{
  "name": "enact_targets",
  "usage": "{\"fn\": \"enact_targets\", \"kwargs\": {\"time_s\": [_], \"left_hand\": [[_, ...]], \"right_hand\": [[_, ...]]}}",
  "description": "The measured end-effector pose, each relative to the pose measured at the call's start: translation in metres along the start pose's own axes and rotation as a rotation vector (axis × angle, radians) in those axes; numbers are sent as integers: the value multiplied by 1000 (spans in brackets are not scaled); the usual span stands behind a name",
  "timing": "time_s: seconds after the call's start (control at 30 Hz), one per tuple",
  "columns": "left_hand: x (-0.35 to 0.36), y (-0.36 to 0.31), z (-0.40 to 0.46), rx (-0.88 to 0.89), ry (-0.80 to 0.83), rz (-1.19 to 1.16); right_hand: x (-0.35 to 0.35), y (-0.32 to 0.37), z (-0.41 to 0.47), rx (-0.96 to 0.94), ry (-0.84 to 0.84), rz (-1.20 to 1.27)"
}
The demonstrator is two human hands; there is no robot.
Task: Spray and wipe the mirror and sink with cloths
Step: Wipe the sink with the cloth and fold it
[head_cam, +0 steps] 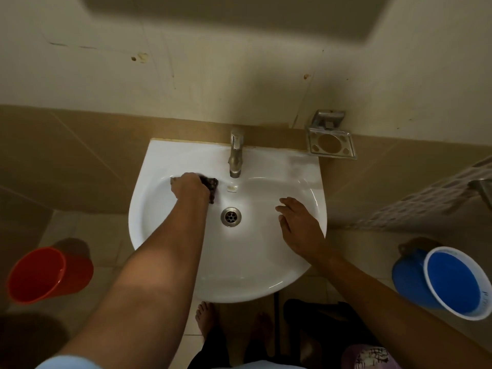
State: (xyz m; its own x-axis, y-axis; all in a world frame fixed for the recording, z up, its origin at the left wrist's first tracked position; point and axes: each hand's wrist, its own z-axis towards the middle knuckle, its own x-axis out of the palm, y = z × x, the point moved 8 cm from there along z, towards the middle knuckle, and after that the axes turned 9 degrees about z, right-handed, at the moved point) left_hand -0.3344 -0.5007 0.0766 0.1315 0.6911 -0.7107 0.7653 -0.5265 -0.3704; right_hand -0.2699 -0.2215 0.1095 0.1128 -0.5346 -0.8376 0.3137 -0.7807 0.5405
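A white wall-hung sink (266,262) fills the middle of the head view, with a metal tap (236,155) at its back and a steel drain (230,216) in the bowl. My left hand (189,188) grips a dark cloth (211,186) and holds it against the bowl's back left wall, just left of the tap. My right hand (298,230) rests with its fingers spread on the right inner side of the bowl and holds nothing. The mirror's lower edge (239,25) shows as a dark blurred band at the top.
An empty metal soap dish (331,142) is fixed to the wall right of the tap. On the tiled floor, a red bucket (45,275) stands at left and a blue bucket (450,286) at right. My bare feet (205,318) are below the sink.
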Motion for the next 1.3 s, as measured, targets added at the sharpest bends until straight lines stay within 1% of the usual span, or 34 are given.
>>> {"fn": "enact_targets", "kwargs": {"time_s": [0.03,0.07,0.1,0.17,0.2,0.27,0.33,0.37,0.43,0.47,0.5,0.57,0.6,0.67,0.8,0.83,0.87,0.97,1.07,1.17,1.23,1.3], "left_hand": [[5,-3,0,10,-13,-24],[10,0,-7,-51,-9,-187],[18,-2,-12,-63,-9,-226],[33,-4,-28,-60,-19,-101],[48,0,-25,-84,-14,-113],[76,5,-27,-62,10,-200],[91,6,-37,-25,-26,-180],[104,10,-35,3,-18,-154],[123,8,-48,116,18,-111],[131,4,-56,229,28,-31],[142,-3,-64,380,35,74],[169,-12,-81,649,90,216],[177,-12,-92,752,133,272],[180,-9,-106,892,192,340],[152,17,-114,1064,268,476],[141,26,-112,1078,263,518],[129,35,-107,1054,253,574],[96,71,-78,845,177,810],[60,90,-64,680,12,1010],[33,104,-61,623,-159,1098],[28,118,-65,570,-179,1174],[29,129,-76,537,-173,1179]], "right_hand": [[-1,-1,-1,-1,-2,1],[-2,-2,-2,2,-6,4],[-4,-3,-4,9,-8,7],[-6,-8,-8,29,-6,4],[-6,-11,-11,34,-2,0],[-7,-14,-16,29,6,-12],[-9,-19,-20,28,13,-21],[-10,-21,-22,28,10,-27],[-13,-26,-25,31,7,-39],[-13,-28,-27,34,9,-39],[-13,-29,-28,37,11,-41],[-13,-32,-30,48,16,-47],[-12,-33,-30,51,18,-49],[-11,-33,-31,37,26,-48],[-5,-35,-31,31,62,-10],[-3,-36,-31,39,74,1],[-1,-35,-32,44,86,10],[4,-27,-34,29,124,21],[10,-21,-37,10,179,15],[16,-21,-42,10,240,23],[19,-20,-47,-4,257,36],[21,-20,-51,-8,270,46]]}}
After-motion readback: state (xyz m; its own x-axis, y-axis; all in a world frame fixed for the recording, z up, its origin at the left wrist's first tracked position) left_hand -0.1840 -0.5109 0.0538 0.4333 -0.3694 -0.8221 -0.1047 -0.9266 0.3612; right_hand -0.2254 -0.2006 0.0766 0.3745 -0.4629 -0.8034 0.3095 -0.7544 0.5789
